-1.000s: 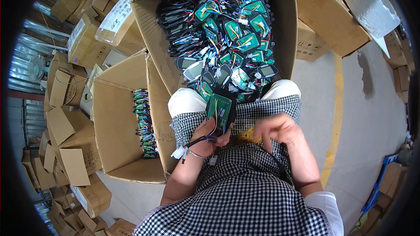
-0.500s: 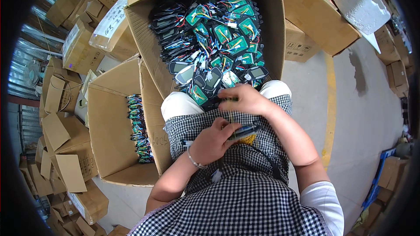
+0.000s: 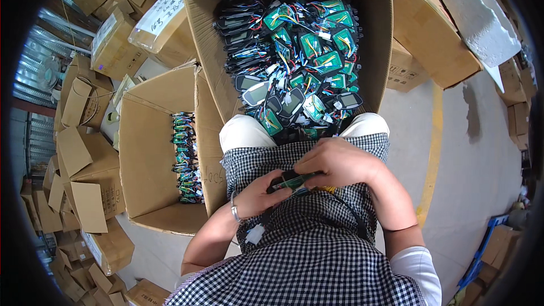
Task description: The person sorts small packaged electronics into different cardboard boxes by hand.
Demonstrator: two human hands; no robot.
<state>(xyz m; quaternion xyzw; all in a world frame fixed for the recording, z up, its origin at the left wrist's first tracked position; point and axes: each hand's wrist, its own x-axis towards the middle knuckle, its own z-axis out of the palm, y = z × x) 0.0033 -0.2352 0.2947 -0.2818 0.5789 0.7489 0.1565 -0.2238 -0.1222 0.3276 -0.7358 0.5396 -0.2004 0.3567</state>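
Above my lap, my left hand is closed around the left end of a small display unit, whose green circuit board shows between the fingers. My right hand bends over the right end of the same unit with its fingertips drawn together on it. What those fingertips pinch is partly hidden. A white connector on a dark cable hangs below my left hand. Just beyond my knees, a large cardboard box holds many similar display units, with green boards, grey screens and coloured wires.
At the left, a second cardboard box contains a stacked row of boards. More cartons crowd the left side. On the right are a long carton, white foam and a yellow floor line.
My right hand has come down from near the box edge to the display unit in my left hand. The unit now shows its green board. The whole view has shifted slightly.
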